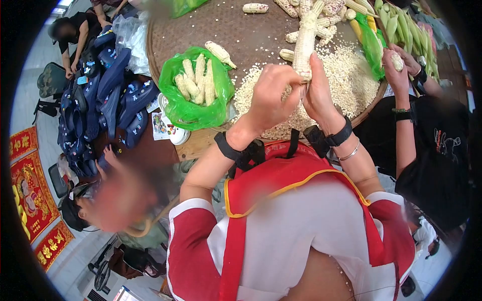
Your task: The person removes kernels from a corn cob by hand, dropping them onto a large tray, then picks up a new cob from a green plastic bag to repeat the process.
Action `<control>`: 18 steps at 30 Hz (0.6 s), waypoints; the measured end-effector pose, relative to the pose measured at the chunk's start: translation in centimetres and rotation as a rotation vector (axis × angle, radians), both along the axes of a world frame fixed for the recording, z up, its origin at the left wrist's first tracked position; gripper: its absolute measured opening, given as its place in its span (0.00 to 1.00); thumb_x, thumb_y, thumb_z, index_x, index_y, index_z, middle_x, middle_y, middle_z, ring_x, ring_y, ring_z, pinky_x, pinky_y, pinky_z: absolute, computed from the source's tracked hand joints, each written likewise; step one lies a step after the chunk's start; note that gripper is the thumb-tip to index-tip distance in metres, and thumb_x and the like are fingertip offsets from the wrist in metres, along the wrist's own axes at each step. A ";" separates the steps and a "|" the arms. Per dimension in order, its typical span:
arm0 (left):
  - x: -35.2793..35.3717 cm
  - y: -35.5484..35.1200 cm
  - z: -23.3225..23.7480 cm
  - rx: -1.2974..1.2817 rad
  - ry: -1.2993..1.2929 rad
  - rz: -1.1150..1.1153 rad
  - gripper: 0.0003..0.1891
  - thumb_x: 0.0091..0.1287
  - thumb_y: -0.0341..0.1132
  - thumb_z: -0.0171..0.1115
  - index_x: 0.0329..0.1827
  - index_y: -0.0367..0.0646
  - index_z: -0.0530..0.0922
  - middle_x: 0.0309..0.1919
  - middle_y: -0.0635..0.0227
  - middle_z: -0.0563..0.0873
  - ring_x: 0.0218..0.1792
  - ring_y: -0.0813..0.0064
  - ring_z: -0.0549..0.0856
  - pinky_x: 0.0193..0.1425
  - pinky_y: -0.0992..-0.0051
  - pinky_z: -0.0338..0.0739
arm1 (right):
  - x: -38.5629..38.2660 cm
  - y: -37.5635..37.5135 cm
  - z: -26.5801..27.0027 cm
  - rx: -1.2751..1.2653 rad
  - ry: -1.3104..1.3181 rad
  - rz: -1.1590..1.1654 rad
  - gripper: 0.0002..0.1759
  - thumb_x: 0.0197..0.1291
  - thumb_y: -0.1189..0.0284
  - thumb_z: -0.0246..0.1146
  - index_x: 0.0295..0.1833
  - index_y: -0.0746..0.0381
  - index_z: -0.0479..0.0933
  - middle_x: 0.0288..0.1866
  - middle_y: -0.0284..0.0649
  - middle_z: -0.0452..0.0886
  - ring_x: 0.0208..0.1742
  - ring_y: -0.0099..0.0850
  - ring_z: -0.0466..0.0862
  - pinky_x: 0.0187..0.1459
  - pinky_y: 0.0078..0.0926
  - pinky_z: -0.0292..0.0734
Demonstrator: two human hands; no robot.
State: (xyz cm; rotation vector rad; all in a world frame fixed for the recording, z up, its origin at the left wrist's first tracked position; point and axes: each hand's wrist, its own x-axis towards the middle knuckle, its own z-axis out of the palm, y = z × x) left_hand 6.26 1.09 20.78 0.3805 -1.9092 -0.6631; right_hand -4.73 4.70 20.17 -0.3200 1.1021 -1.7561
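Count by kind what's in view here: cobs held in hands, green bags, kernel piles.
Cobs held: 2, long cob in left hand and right hand, small cob in co-worker's hand
Green bags: 3, bag of bare cobs, bag by co-worker, bag at top edge
Kernel pile: 1
Total: 6

Green bag (187,116) beside blue shoes (113,75)

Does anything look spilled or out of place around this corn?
Nothing stands out. Loose kernels lie heaped on the woven tray, below the cob gripped by the left hand and right hand; stripped cobs sit inside the green bag.
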 end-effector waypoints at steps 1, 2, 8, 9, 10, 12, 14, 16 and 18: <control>-0.2 0.0 -0.1 0.002 -0.001 -0.001 0.12 0.45 0.24 0.66 0.34 0.40 0.77 0.32 0.63 0.78 0.34 0.64 0.78 0.38 0.70 0.73 | 0.0 0.3 0.1 0.002 -0.001 -0.001 0.18 0.68 0.57 0.44 0.50 0.59 0.64 0.35 0.31 0.71 0.29 0.17 0.71 0.25 0.17 0.67; -0.4 -0.2 -0.2 0.009 -0.026 0.039 0.11 0.46 0.26 0.66 0.34 0.40 0.77 0.32 0.63 0.77 0.33 0.63 0.77 0.38 0.69 0.72 | 0.0 0.6 0.2 0.030 0.017 0.044 0.18 0.68 0.57 0.44 0.51 0.59 0.63 0.34 0.31 0.71 0.30 0.18 0.71 0.27 0.17 0.68; -0.6 0.3 -0.8 -0.102 -0.085 0.141 0.13 0.46 0.26 0.68 0.36 0.39 0.78 0.30 0.63 0.77 0.31 0.65 0.77 0.34 0.70 0.73 | 0.5 0.6 -0.5 0.020 -0.001 0.068 0.17 0.67 0.58 0.46 0.50 0.59 0.64 0.33 0.31 0.70 0.31 0.17 0.70 0.26 0.16 0.67; -0.7 0.4 -0.8 -0.112 -0.066 0.143 0.13 0.46 0.26 0.68 0.35 0.39 0.78 0.29 0.64 0.77 0.30 0.65 0.77 0.33 0.71 0.73 | 0.5 0.5 -0.7 -0.019 -0.007 0.042 0.17 0.67 0.58 0.46 0.50 0.59 0.65 0.33 0.31 0.70 0.30 0.16 0.70 0.25 0.15 0.66; -0.6 0.4 -0.8 -0.111 -0.067 0.144 0.13 0.46 0.26 0.68 0.35 0.39 0.78 0.29 0.64 0.77 0.30 0.65 0.77 0.33 0.71 0.73 | 0.5 0.7 -0.7 -0.018 -0.008 0.043 0.17 0.67 0.58 0.46 0.50 0.59 0.65 0.33 0.31 0.70 0.30 0.16 0.70 0.25 0.15 0.66; -0.6 0.4 -0.7 -0.134 -0.062 0.125 0.12 0.46 0.25 0.68 0.35 0.40 0.78 0.29 0.64 0.77 0.30 0.65 0.77 0.32 0.71 0.73 | 0.3 1.0 -0.5 0.019 -0.031 0.094 0.17 0.67 0.58 0.47 0.50 0.60 0.65 0.34 0.31 0.70 0.33 0.17 0.70 0.31 0.17 0.67; -0.5 0.4 -0.8 -0.135 -0.059 0.131 0.12 0.45 0.25 0.68 0.34 0.40 0.78 0.28 0.65 0.77 0.30 0.65 0.77 0.32 0.71 0.73 | 0.4 0.9 -0.5 0.010 -0.028 0.093 0.17 0.67 0.59 0.46 0.50 0.60 0.66 0.35 0.32 0.70 0.34 0.18 0.70 0.34 0.19 0.68; -0.4 0.3 -0.9 -0.139 -0.055 0.133 0.12 0.45 0.25 0.69 0.33 0.40 0.78 0.28 0.65 0.77 0.30 0.65 0.77 0.32 0.71 0.73 | 0.5 0.7 -0.5 -0.003 -0.024 0.087 0.17 0.67 0.59 0.46 0.50 0.61 0.66 0.36 0.32 0.70 0.35 0.19 0.70 0.36 0.20 0.68; -0.3 0.2 -1.2 -0.179 -0.041 0.122 0.12 0.44 0.25 0.69 0.33 0.40 0.77 0.28 0.65 0.78 0.30 0.65 0.77 0.32 0.71 0.73 | 0.5 0.5 -0.6 -0.008 -0.094 0.066 0.16 0.68 0.59 0.45 0.50 0.60 0.66 0.36 0.32 0.71 0.36 0.20 0.71 0.37 0.21 0.69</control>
